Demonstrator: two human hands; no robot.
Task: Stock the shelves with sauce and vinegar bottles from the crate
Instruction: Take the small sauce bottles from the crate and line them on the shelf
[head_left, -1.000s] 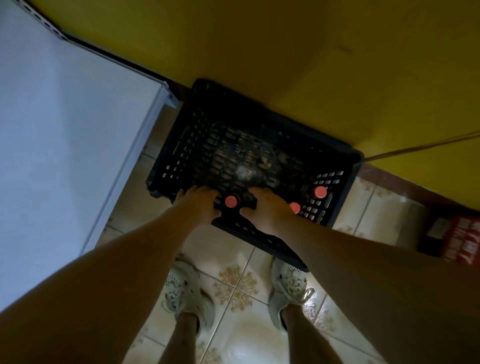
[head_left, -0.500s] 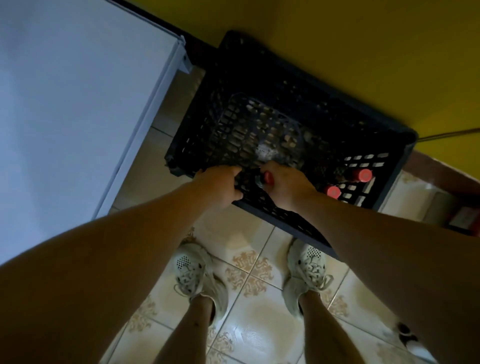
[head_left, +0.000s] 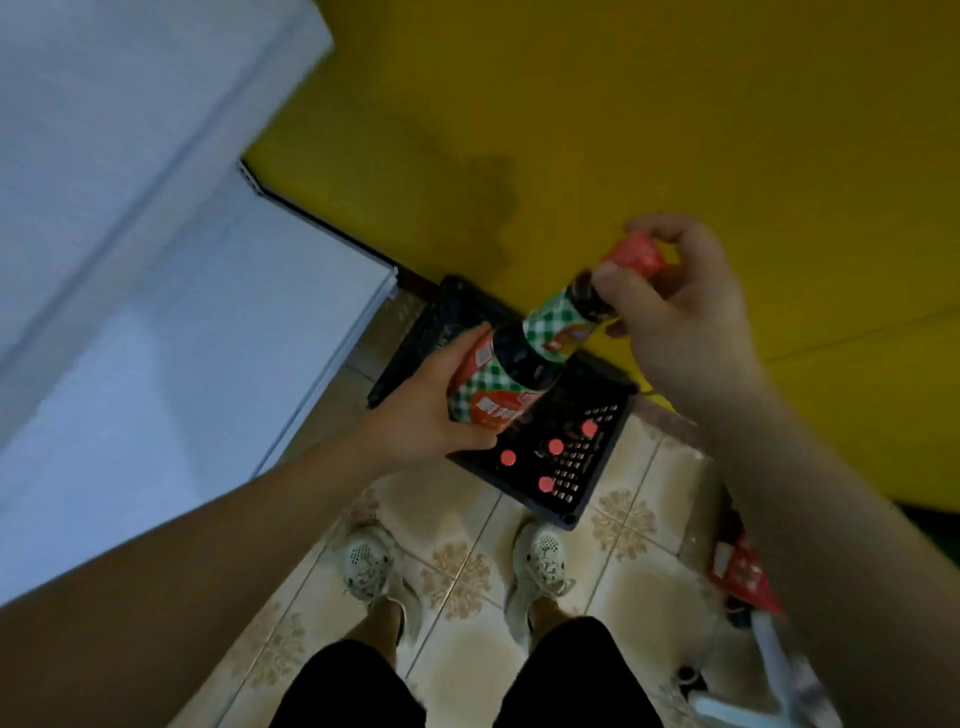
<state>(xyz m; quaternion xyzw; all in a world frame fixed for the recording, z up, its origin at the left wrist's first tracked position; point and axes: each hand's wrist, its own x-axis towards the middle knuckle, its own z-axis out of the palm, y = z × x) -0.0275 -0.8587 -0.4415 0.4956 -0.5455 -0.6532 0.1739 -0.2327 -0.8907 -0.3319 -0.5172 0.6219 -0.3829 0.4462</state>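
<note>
I am holding a tilted sauce bottle (head_left: 524, 358) over the crate (head_left: 602, 457), left hand (head_left: 431, 413) gripping its body, right hand (head_left: 675, 317) pinching its neck at two o'clock.

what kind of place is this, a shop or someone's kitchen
Probably a small shop or its stockroom: white shelving stands beside a black plastic crate of red-capped bottles on a tiled floor, and the left hand and right hand hold another labelled bottle.
</note>
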